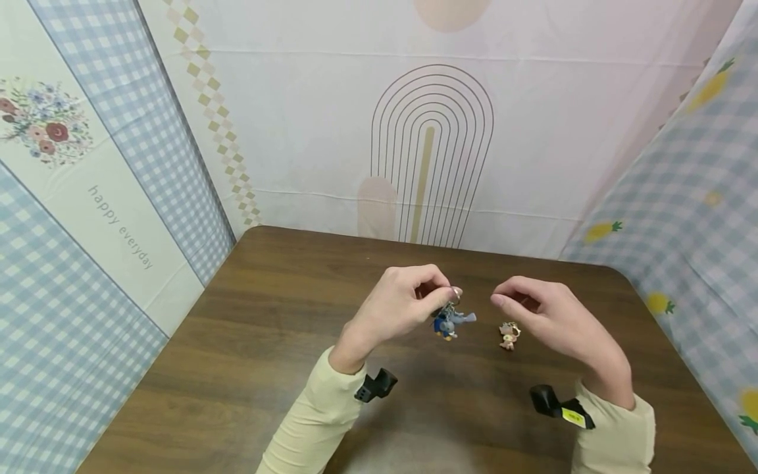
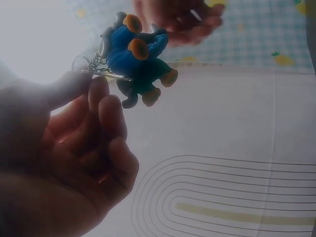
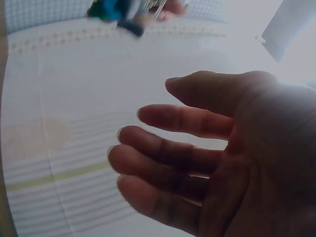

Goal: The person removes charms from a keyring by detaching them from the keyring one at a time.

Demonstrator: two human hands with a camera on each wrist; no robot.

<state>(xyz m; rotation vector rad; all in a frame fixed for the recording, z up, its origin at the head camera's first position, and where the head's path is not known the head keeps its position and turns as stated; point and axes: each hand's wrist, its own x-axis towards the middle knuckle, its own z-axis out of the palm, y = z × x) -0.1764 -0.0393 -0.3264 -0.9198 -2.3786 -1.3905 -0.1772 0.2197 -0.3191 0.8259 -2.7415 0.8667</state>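
Observation:
My left hand (image 1: 405, 299) pinches the metal ring of a keychain between thumb and forefinger, above the table. Small figurine charms (image 1: 447, 324) in blue and grey hang from that ring. Up close in the left wrist view, the keychain charms (image 2: 133, 54) show blue and green bodies with orange feet, on a short chain. My right hand (image 1: 547, 316) hovers to the right, its fingers loosely bent and holding nothing. In the right wrist view, a gap separates the thumb from the fingers (image 3: 173, 153). Below that hand, a small brown figurine keychain (image 1: 508, 337) lies on the table.
A brown wooden table (image 1: 249, 368) spreads beneath both hands. Behind it hangs a white patterned cloth (image 1: 308, 118). Checked cloths hang at the left (image 1: 106, 39) and right (image 1: 687, 230). Each wrist wears a black camera mount.

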